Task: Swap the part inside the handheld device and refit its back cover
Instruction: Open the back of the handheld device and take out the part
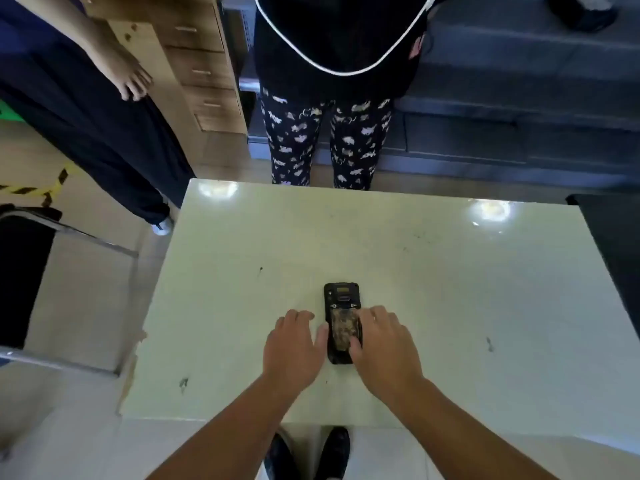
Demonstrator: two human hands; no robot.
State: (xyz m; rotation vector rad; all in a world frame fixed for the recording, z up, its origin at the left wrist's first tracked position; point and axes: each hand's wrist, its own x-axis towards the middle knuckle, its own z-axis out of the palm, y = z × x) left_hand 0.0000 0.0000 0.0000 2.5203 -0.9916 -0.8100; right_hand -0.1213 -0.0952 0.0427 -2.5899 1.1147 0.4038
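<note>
A black handheld device (341, 299) lies face down near the front of the pale table (433, 271), its long side pointing away from me. A worn, mottled panel (343, 329) covers the middle of its back. My left hand (292, 344) rests flat on the table just left of the device, thumb touching its left edge. My right hand (382, 344) lies on the device's right side, thumb pressing on the lower part of the mottled panel. Neither hand lifts the device. Its lower right edge is hidden under my right hand.
Two people stand beyond the table's far edge: one in patterned trousers (329, 143) straight ahead, one in dark clothing (104, 133) at the left. A wooden drawer unit (201, 71) stands behind. A dark object (609, 244) borders the table's right side. A chair frame (52, 237) is left.
</note>
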